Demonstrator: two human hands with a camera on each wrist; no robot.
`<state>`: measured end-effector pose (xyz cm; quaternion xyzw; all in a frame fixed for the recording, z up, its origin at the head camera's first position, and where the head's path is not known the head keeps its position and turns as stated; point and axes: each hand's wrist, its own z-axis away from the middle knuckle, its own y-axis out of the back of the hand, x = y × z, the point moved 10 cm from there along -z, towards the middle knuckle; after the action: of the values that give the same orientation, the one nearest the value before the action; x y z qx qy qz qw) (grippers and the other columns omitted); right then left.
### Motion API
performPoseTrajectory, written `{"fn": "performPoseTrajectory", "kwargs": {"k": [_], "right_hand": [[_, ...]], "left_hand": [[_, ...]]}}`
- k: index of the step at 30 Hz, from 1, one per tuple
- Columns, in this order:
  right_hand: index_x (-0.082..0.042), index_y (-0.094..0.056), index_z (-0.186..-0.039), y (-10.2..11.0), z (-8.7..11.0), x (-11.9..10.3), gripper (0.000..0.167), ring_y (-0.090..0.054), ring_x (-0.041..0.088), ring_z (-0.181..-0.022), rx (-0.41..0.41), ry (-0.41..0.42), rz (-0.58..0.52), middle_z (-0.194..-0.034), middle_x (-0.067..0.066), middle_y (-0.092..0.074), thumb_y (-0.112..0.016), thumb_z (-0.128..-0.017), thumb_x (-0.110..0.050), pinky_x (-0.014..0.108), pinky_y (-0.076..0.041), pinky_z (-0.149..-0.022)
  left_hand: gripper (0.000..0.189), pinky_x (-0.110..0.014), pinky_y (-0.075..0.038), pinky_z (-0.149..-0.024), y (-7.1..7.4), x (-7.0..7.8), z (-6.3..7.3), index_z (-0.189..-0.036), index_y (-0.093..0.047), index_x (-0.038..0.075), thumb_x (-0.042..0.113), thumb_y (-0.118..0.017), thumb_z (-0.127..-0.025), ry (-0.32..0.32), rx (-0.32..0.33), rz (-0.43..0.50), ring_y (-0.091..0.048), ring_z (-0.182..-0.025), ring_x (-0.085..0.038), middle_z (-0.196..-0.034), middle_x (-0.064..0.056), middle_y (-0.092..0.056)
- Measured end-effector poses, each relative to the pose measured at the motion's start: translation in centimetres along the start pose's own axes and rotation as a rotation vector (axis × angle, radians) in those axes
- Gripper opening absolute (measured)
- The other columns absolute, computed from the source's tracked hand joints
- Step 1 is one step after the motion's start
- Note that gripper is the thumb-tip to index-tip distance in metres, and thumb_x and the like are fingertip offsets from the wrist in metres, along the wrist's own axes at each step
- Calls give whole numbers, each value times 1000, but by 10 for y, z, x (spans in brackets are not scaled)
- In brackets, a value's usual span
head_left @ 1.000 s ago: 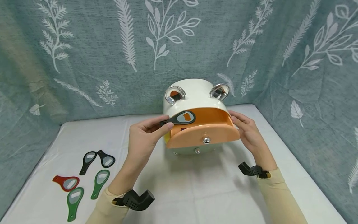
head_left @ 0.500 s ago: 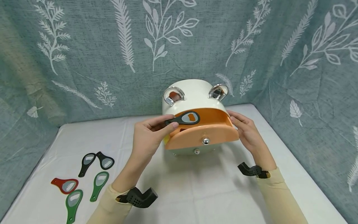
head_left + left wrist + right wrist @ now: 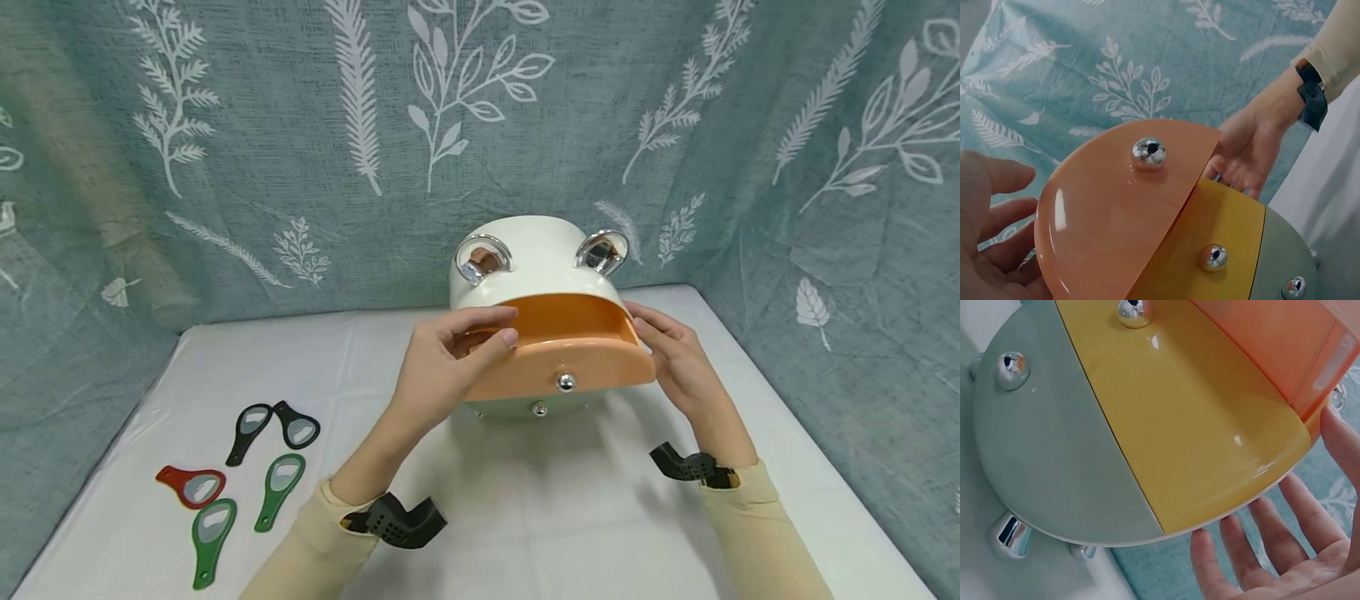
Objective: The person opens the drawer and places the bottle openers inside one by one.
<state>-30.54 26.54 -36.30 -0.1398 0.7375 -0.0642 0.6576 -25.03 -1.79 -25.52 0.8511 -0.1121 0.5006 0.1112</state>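
A small rounded white cabinet (image 3: 528,250) has chrome ring-like eyes and stacked drawers. Its top orange drawer (image 3: 525,371) is pulled out; yellow (image 3: 1210,425) and green (image 3: 1054,444) drawers sit below it. At the orange drawer's left side, my left hand (image 3: 431,367) has thumb and forefinger apart over the opening, with nothing visible between them. No bottle opener shows there; the hand and drawer front hide part of the inside. My right hand (image 3: 678,358) rests against the cabinet's right side, fingertips touching the edge in the right wrist view.
On the white table (image 3: 570,517), several bottle openers lie at left: a black one (image 3: 249,432), another black one (image 3: 302,430), a red one (image 3: 201,488), a green one (image 3: 281,488) and another green one (image 3: 212,537). A patterned curtain (image 3: 300,167) stands behind.
My left hand has moved right, over the orange drawer. The black bottle opener it pinched is no longer visible, and its fingers have parted. The right hand stays at the cabinet's side.
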Motion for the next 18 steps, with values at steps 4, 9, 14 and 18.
{"fn": "performPoseTrajectory", "kwargs": {"k": [4,9,14,18], "right_hand": [[-9,-63,-133,2,1,-1,32,-48,19,-123,-5,5,-5,-133,3,-56,-57,-102,-13,28,-48,-95],[-10,-64,-131,1,1,-2,30,-51,18,-120,-5,13,-1,-131,3,-57,-57,-102,-13,27,-49,-94],[-10,-64,-132,1,1,-1,31,-52,18,-120,-10,14,-7,-131,3,-58,-57,-102,-13,27,-49,-94],[-10,-63,-132,1,1,-1,31,-52,17,-120,-13,14,-14,-132,3,-58,-57,-102,-13,27,-49,-94]], "left_hand": [[23,-38,-54,-87,-2,8,3,-115,-69,-2,5,-68,-93,-70,14,27,-66,-99,-29,-114,-14,-67],[16,-38,-55,-83,7,21,13,-110,-69,0,5,-65,-95,-132,125,21,-63,-99,-35,-109,-11,-68],[14,-38,-58,-75,16,25,26,-107,-67,-4,2,-61,-97,-146,224,32,-62,-95,-39,-103,-13,-68],[12,-36,-57,-73,22,26,33,-104,-67,-6,0,-60,-97,-143,272,29,-63,-88,-35,-98,-15,-68]]}}
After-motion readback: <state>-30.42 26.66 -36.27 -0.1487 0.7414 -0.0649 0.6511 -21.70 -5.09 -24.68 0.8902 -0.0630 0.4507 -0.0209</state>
